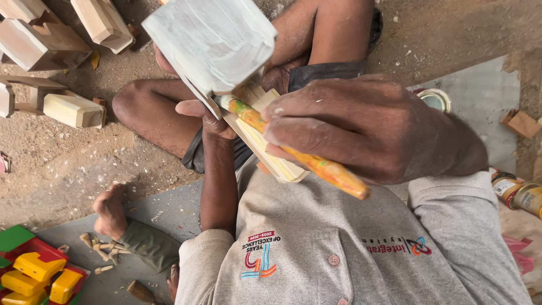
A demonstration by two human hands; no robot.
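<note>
Closest to the camera, the right hand (372,127) is closed around a slim paintbrush with an orange and yellow smeared handle (299,155), the fingers wrapped over it and its green-stained tip resting against the wood just below the painted face. The left hand (212,121) comes up from beneath, its thumb and fingers gripping a pale wooden house-shaped piece coated in streaky white paint (212,42), held up tilted in front of the chest with its unpainted slatted underside (265,144) showing between the 2 hands. Below lies the grey collared shirt with a printed chest pocket (316,248) and, behind the hands, a bent bare knee (147,113) above the sandy ground. At the lower left, a bare foot (110,212) rests on a grey sheet (169,212) beside a scatter of small wooden pegs (101,248), near a red tray holding yellow painted wooden blocks (39,274). Farther off, at the upper left, several unpainted wooden house-shaped pieces (73,110) sit on the dirt. To the right, a small round tin with a white rim (435,99) stands on another grey sheet, and 2 small paint cans (519,195) lie at the right edge.
</note>
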